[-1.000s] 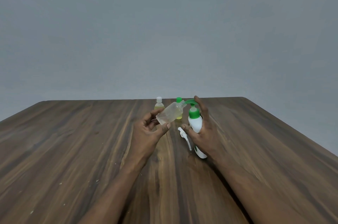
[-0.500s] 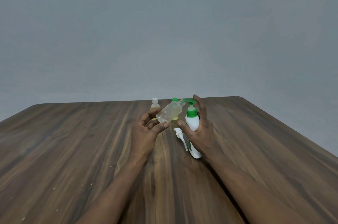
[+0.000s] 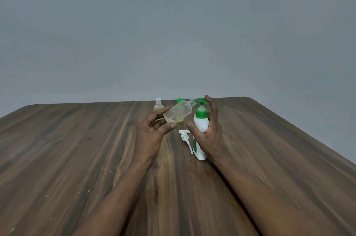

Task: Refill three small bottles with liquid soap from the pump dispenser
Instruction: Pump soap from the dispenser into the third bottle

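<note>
Closer than a second ago, the clear small plastic bottle (image 3: 178,113), pinched tilted in my left hand (image 3: 152,131), points its mouth at the green-topped white pump dispenser (image 3: 201,124) gripped in my right hand (image 3: 209,133).

left hand (image 3: 152,132): bare | right hand (image 3: 211,135): bare | 2 forearms: bare to frame edge

The pump dispenser (image 3: 200,126) stands on the table (image 3: 77,149) in my right hand (image 3: 210,133). Left of it, my left hand (image 3: 151,133) holds the uncapped bottle (image 3: 178,113) tilted. A loose pump head (image 3: 185,137) lies between them. Behind stand 2 more: the left capped bottle (image 3: 158,106) and the right capped bottle (image 3: 179,100).
</note>
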`<action>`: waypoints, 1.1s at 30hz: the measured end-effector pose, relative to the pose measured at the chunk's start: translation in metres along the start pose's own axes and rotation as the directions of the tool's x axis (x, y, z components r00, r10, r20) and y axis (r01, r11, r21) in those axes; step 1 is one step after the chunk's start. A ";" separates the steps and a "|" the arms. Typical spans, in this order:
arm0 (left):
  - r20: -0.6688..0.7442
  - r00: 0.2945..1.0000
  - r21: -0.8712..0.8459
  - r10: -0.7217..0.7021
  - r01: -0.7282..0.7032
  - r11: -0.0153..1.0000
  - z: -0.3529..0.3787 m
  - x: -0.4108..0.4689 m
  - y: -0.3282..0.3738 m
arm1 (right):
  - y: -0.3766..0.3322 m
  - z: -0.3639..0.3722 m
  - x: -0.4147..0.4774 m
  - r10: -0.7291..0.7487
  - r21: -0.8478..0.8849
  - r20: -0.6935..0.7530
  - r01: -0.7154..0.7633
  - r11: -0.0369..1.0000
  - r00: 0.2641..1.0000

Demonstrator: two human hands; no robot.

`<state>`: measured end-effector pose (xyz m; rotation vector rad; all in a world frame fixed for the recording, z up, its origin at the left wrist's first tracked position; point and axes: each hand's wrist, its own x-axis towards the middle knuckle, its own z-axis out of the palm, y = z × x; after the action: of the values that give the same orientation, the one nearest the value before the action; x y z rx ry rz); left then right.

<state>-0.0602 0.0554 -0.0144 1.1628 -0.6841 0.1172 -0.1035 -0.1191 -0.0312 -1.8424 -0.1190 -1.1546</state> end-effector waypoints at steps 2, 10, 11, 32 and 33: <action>-0.005 1.000 0.004 0.004 -0.004 1.000 0.000 0.000 0.002 | 0.001 0.001 0.000 -0.006 0.005 -0.005 0.006 1.000 1.000; 0.000 1.000 0.033 -0.009 0.009 0.999 -0.006 -0.003 0.000 | 0.006 0.003 0.002 -0.026 0.013 -0.012 0.027 1.000 1.000; -0.006 1.000 0.031 -0.008 0.008 0.999 -0.006 -0.003 -0.001 | 0.005 0.003 0.001 -0.028 0.021 -0.003 0.028 0.999 1.000; -0.025 1.000 0.066 -0.001 0.002 0.998 -0.008 -0.005 0.001 | 0.005 0.005 0.001 -0.060 -0.041 -0.009 0.059 0.997 0.998; -0.028 1.000 0.070 0.000 0.001 0.998 -0.008 -0.005 0.001 | 0.005 0.005 0.001 -0.057 -0.043 0.001 0.057 0.997 0.998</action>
<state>-0.0614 0.0641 -0.0180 1.2265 -0.6594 0.1579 -0.0975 -0.1186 -0.0346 -1.8879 -0.1486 -1.2053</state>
